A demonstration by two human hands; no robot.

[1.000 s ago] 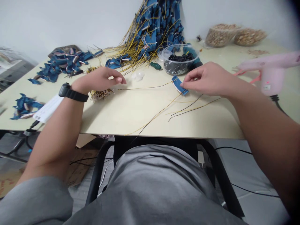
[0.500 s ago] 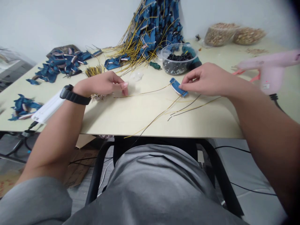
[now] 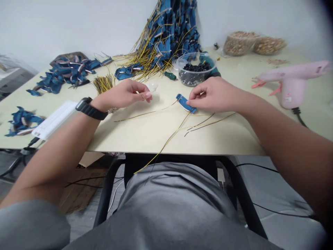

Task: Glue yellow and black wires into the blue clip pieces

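My right hand [image 3: 212, 95] pinches the right end of a small curved blue strip [image 3: 183, 103] with a pale edge, just over the table. Thin yellow and black wires [image 3: 170, 137] run from the strip's lower end toward my lap, and another dark and yellow wire pair [image 3: 147, 113] runs left from its upper end. Above that left pair is my left hand [image 3: 130, 93], thumb against curled fingers; whatever may be between them is hidden. Just behind its fingertips lies a clear, crumpled-looking plastic piece [image 3: 153, 85].
Behind stand a heap of wired blue strips [image 3: 169, 38], a clear tub of black parts [image 3: 197, 74] and a green-handled tool [image 3: 170, 75]. A pink glue gun [image 3: 293, 80] is at right. Loose blue strips [image 3: 66, 71], a yellow wire bundle [image 3: 102, 84] and a white power strip [image 3: 53, 119] are left.
My left hand has risen away from the left wire pair, which now lies lower on the table. My right hand has brought the blue strip left and slightly nearer.
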